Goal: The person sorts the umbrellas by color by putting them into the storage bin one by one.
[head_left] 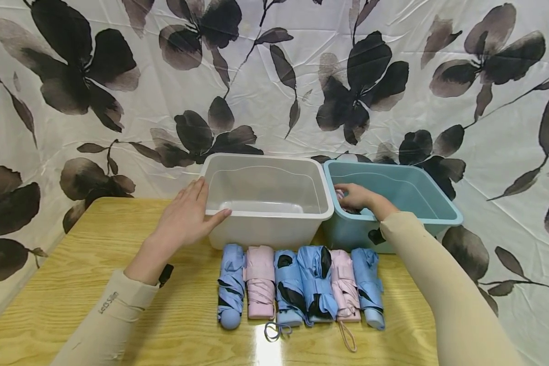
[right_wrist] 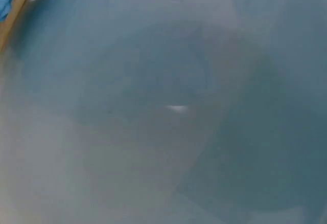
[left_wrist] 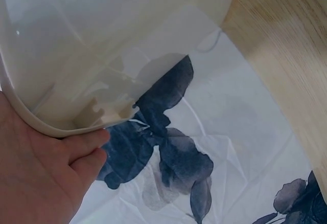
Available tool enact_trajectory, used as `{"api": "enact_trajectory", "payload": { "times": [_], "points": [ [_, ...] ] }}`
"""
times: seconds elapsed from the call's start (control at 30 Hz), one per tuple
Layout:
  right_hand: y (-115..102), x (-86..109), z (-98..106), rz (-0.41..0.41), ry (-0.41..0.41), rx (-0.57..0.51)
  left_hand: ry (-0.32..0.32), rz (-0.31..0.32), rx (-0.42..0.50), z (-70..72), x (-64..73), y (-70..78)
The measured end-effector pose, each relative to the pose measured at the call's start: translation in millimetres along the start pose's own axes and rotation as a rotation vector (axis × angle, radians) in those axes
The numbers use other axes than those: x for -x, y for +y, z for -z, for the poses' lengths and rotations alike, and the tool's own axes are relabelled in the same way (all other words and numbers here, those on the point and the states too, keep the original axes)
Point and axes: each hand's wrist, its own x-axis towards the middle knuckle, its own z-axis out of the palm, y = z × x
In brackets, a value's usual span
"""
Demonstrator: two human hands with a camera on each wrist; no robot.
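Note:
My left hand (head_left: 186, 213) rests on the left corner of the white bin (head_left: 265, 223), fingers straight along the side rim and thumb over the front rim. In the left wrist view its fingers (left_wrist: 87, 152) touch the bin just under the rim. My right hand (head_left: 358, 197) reaches inside the teal bin (head_left: 393, 203) near its left end. Its curled fingers hold a pink and dark bundle (head_left: 341, 194) like a folded umbrella, mostly hidden by the hand and bin wall. The right wrist view is filled by blurred teal plastic (right_wrist: 173, 147).
A row of several folded umbrellas lies in front of the bins on the wooden table (head_left: 178, 325), among them a blue one (head_left: 232, 284), a pink one (head_left: 260, 284) and a black-patterned blue one (head_left: 317, 284). Behind hangs a floral cloth (head_left: 274, 101).

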Motion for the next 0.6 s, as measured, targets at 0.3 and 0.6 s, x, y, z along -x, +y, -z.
{"api": "enact_trajectory", "payload": {
  "times": [0.3,0.6],
  "points": [
    [-4.5,2.7,0.9,-0.012,-0.153,-0.057,0.012,-0.013,0.010,2.5,0.3,1.3],
    [-8.2,7.2,1.4,-0.039,-0.175,-0.123,0.001,-0.014,0.001,1.0,0.3,0.2]
  ]
}}
